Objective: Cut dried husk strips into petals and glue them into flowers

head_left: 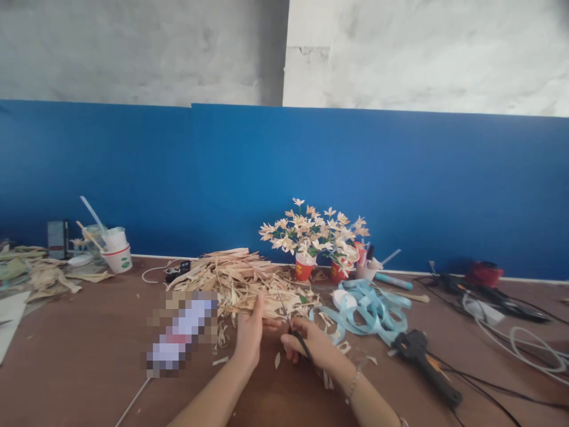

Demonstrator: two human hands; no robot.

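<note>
My left hand (249, 334) is at the near edge of a pile of dry, pale husk strips (249, 276). Its thumb points up, apart from the fingers stretched to the right; no strip shows clearly in its grasp. Close beside it, my right hand (311, 343) is closed around dark-handled scissors (302, 344), whose blades point up and away over the pile. A small cut petal-shaped piece (277, 360) lies on the table between my forearms. Other scraps are scattered near both hands.
Behind the pile, husk flowers (306, 228) stand in red cups (304, 268). Light-blue ribbon (377, 308) and a black glue gun (427, 365) with cables lie to the right. A blurred-out device (182, 335) with a white cord and a white cup (118, 258) are left.
</note>
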